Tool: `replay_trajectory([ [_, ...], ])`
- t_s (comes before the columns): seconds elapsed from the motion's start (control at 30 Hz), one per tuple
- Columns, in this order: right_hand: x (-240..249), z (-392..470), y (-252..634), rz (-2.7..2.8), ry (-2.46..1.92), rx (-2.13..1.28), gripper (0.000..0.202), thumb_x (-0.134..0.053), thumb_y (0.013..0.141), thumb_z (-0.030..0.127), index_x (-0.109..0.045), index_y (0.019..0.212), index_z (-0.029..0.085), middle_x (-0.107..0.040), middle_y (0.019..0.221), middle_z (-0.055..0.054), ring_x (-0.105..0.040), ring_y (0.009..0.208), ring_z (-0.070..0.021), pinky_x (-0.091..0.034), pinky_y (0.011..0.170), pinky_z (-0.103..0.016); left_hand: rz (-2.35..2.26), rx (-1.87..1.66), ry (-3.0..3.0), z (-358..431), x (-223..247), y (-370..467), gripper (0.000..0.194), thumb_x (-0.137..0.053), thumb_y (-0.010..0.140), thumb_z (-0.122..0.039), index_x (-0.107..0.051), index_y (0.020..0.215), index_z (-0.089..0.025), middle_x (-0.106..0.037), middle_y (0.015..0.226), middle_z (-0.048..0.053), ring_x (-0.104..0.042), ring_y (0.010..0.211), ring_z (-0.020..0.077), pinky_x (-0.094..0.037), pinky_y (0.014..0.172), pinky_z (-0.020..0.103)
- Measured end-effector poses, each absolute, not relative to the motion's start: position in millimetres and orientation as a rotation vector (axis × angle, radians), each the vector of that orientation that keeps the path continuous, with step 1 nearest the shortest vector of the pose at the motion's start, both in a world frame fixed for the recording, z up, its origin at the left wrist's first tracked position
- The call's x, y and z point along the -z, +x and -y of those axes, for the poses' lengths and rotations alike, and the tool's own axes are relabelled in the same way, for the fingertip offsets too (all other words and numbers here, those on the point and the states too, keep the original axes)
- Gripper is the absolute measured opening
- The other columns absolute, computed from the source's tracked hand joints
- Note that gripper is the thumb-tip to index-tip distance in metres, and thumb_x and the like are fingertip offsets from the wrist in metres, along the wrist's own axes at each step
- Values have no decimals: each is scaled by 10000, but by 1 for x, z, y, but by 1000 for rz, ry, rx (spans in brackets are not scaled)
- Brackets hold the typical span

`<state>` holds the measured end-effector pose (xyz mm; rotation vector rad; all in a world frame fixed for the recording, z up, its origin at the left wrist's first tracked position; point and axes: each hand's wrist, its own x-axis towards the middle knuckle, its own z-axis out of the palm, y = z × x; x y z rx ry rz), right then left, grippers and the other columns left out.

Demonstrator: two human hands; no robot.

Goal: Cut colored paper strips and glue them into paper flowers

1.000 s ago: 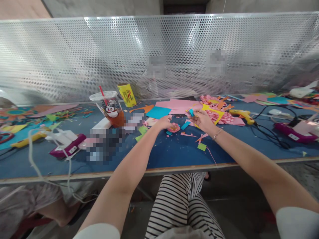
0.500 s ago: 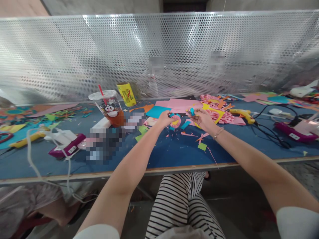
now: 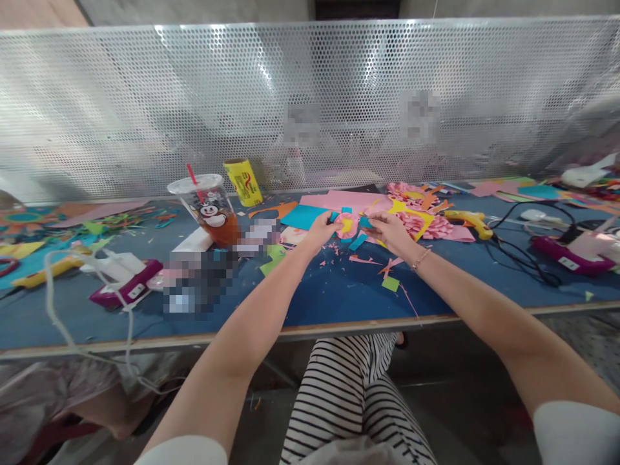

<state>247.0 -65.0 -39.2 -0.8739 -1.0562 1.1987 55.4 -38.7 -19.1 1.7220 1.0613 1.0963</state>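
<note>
My left hand (image 3: 321,232) pinches a small paper flower (image 3: 347,226) at its left side; it is pink with a yellow centre and blue tabs round its rim. At the flower's right side my right hand (image 3: 389,231) is closed on a small blue paper piece (image 3: 364,222), which meets or overlaps the rim; I cannot tell whether it is attached. A loose blue strip (image 3: 358,243) lies on the table just below. Behind my right hand are pink fringed paper flowers (image 3: 416,223) with yellow paper.
A lidded drink cup (image 3: 210,210) with a red straw stands left, beside a yellow container (image 3: 243,183). A yellow glue gun (image 3: 469,221) lies right, near a purple power strip (image 3: 574,255); another power strip (image 3: 126,284) sits left. A perforated metal screen (image 3: 310,84) runs behind the table.
My right hand has brought the blue paper piece left and down to the flower's edge. The flower in my left hand has turned to face me more and moved slightly right.
</note>
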Motion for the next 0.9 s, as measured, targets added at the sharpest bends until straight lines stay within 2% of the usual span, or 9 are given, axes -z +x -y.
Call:
replay_trajectory([
  [0.17,45,60,249,1111,-863,-1175,234,-741,609,246,-609,792,188,-625,755,9,-634,699,-121,-540,732,-297,-960,-1141,1833,39,22,56,134,-560,622,-201,-442,677,-173,-393,627,-49,-360,570,73,-292,504,188],
  [0.43,41,62,248,1132,-861,-1153,250,-756,578,302,-637,765,186,-623,807,-2,-603,724,-116,-541,717,-281,-873,-1133,1848,37,26,56,192,-620,619,-255,-467,693,-166,-349,632,-52,-340,572,70,-287,515,196],
  [0.8,37,71,242,1133,-830,-1242,235,-756,580,268,-651,769,179,-641,863,-18,-607,764,-119,-533,745,-269,-866,-1159,1778,36,30,57,224,-633,640,-292,-518,794,-176,-392,642,-52,-365,560,68,-310,516,194],
  [0.9,35,73,241,1127,-826,-1251,210,-749,592,250,-646,760,180,-645,845,-14,-610,766,-116,-525,764,-269,-876,-1178,1763,37,30,59,227,-641,631,-297,-471,718,-174,-357,618,-57,-332,539,61,-289,503,194],
])
